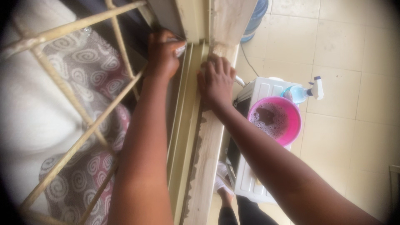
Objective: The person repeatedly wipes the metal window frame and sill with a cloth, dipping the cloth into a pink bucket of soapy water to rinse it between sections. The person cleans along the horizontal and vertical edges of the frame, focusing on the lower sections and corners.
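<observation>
Both hands are working at a window frame [189,137] seen from above.

Left hand [164,52]: reaching to the far end of the frame's track, fingers curling tight around a small pale cloth [180,48], of which only a scrap is showing between thumb and fingers. It is pressing that cloth into the corner where the track is meeting the upright post.

Right hand [216,81]: lying palm down on the worn, peeling sill [208,158] just beside the track, fingers bending slightly and spreading, gripping nothing; it is resting flat on the wood.

Window frame: cream-coloured, running from the bottom of the view up to the hands, with parallel sliding channels between the two forearms.

Metal grille [71,100]: pale bars crossing on the left, outside the frame, with a pink and grey swirl-patterned fabric [89,171] lying beyond them.

Pink basin [293,125]: sitting on a white appliance [254,175] below the sill, to the right of the right forearm, holding dark, foamy water.

Spray bottle [302,92]: clear with a white trigger head, lying on the appliance, touching the basin's rim at its far side.

Blue water jug [255,18]: standing on the tiled floor [346,54] near the top of the view.

Person's feet [223,185]: showing beneath the sill, beside the appliance.
</observation>
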